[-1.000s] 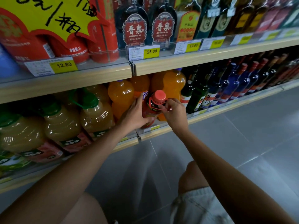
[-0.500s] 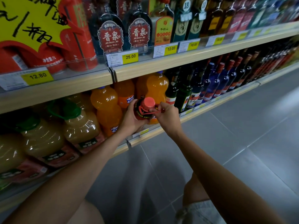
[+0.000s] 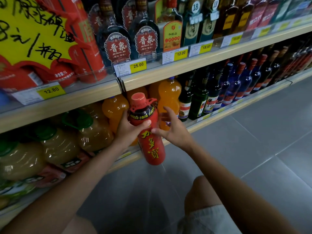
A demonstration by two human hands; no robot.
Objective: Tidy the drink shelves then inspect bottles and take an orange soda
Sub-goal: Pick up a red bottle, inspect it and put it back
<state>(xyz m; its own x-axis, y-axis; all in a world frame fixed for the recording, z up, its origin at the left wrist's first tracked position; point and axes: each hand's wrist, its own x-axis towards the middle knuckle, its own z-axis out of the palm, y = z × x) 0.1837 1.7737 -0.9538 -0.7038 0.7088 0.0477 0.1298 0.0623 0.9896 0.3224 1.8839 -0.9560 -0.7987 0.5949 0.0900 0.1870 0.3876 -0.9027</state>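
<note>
A tall red bottle [image 3: 151, 144] with yellow characters, a dark neck band and a red cap with a handle loop hangs in front of the lower shelf [image 3: 222, 114], tilted slightly. My left hand [image 3: 129, 130] grips its upper body, thumb across the front. My right hand [image 3: 172, 130] is just to the bottle's right, fingers spread and relaxed, thumb tip near the bottle's side. Behind them on the lower shelf stand orange soda bottles [image 3: 169, 95], another orange soda bottle [image 3: 114, 108] to the left.
Large pale-juice jugs [image 3: 94, 132] with green caps fill the lower shelf's left. Dark green and blue bottles [image 3: 234, 85] line its right. The upper shelf [image 3: 168, 71] carries dark liquor bottles, red cartons and price tags. Grey tiled floor [image 3: 253, 149] lies below; my knee [image 3: 200, 191] is in front.
The red bottle has come off the lower shelf and out toward me, held by my left hand. My right hand has let go of the cap handle and opened beside it.
</note>
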